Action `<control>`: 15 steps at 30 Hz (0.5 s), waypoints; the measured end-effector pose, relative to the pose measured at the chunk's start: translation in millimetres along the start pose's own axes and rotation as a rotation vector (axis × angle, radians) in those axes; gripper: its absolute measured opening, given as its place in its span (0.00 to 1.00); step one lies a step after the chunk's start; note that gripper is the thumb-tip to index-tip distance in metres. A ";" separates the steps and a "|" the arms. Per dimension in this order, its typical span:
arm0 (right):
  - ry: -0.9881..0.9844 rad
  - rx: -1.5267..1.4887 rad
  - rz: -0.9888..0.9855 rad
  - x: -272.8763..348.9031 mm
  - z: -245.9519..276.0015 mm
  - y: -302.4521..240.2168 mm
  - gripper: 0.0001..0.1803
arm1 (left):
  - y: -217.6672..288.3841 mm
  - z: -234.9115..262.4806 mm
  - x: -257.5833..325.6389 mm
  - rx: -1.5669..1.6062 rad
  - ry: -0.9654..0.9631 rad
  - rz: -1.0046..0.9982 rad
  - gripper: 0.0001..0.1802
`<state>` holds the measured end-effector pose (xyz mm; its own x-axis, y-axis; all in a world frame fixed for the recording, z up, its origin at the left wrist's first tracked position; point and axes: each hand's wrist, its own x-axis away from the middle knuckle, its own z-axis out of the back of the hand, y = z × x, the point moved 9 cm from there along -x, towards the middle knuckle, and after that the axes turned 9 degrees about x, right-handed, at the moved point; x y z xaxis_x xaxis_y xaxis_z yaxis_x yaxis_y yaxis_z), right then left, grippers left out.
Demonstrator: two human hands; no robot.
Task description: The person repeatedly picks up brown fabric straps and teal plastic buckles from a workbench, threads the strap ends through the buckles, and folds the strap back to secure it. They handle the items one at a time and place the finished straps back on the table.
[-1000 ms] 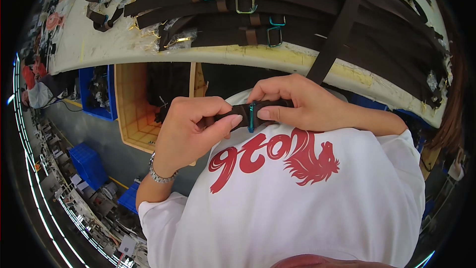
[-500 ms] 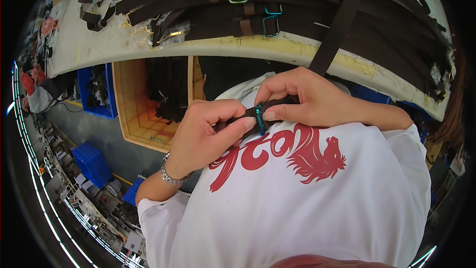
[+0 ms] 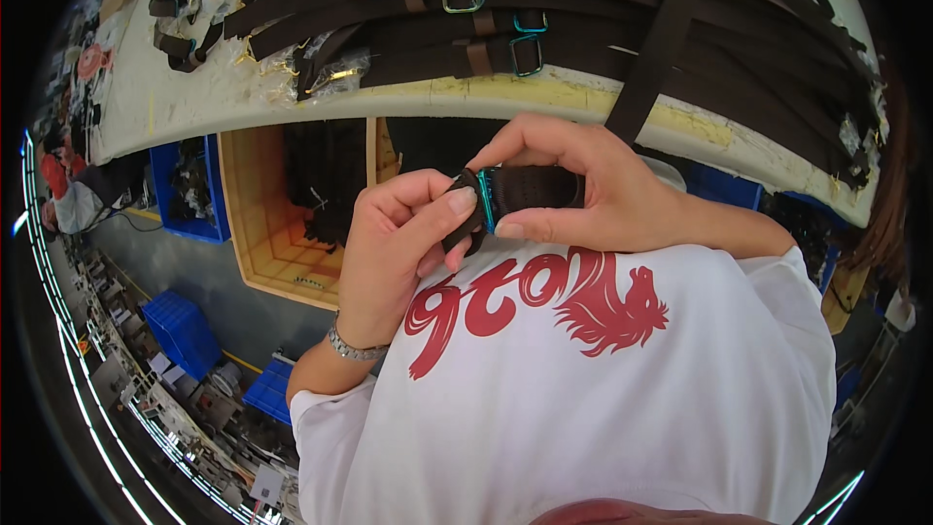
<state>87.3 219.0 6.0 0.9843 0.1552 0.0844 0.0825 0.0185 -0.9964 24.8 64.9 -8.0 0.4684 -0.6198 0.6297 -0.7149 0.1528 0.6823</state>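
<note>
Pinching a dark brown strap (image 3: 536, 188) in front of my chest, at the level of the table's near edge. My left hand (image 3: 397, 226) grips the looped part just left of the teal buckle (image 3: 487, 200), thumb on top, fingers mostly hidden. My right hand (image 3: 607, 185) holds the wider stretch on the other side, thumb at the lower edge by the buckle, forefinger bent over the top.

Notes on doing it well, my judgement: hold the buckle square across the webbing, and let the two thumbs work close beside it so that the frame can't twist. Layers ought to lie flat, edges matched; a fold caught in the frame would likely jam. Small, even pulls seem better than one hard tug.

Beyond my hands, a hanging strap (image 3: 655, 68) drops over the edge of the table (image 3: 408, 100); whether it joins the piece I hold, I can't tell. More straps (image 3: 321, 12) lie in rows farther back, a similar buckle (image 3: 526, 55) among them, worth using as a pattern.
</note>
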 end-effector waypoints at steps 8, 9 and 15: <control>0.124 0.407 0.267 2.3 6.4 -18.0 0.30 | 6.5 4.6 2.6 -0.106 0.044 -0.112 0.11; 0.115 0.447 0.306 2.3 5.2 -20.7 0.30 | 7.0 4.7 3.7 -0.134 0.044 -0.107 0.11; 0.096 0.587 0.385 0.7 -0.3 -35.3 0.31 | -1.8 6.8 2.5 -0.035 0.021 -0.054 0.12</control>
<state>85.1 218.2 41.2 0.9381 0.1703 -0.3016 -0.3457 0.5138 -0.7852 23.7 57.9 -10.2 0.5172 -0.6116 0.5987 -0.6698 0.1462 0.7280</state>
